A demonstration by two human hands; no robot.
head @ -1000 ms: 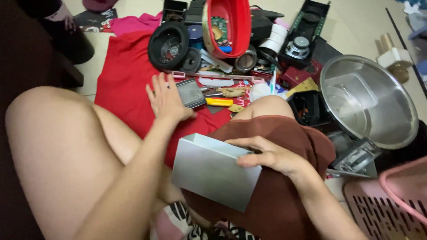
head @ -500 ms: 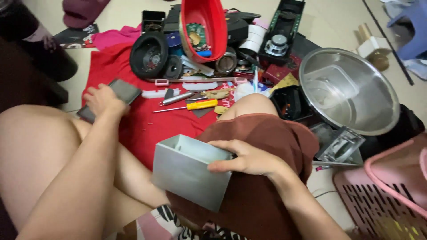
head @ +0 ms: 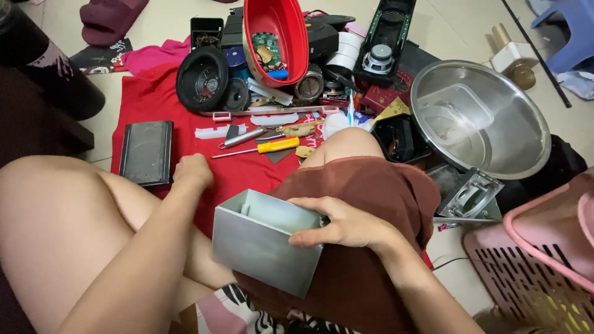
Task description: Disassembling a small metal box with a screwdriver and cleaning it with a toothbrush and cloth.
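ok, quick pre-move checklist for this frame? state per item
1. Right hand has a grip on the grey box: ok, fingers over its open rim.
2. Box supported: ok, it rests against the lap.
3. Left hand free: ok, fist on the red cloth, holding nothing visible.
4. Dark flat panel out of the hand: ok, lying on the cloth beside it.
5. Yellow screwdriver within sight: ok, on the cloth.
6. Box contents: cannot tell, inside mostly hidden.
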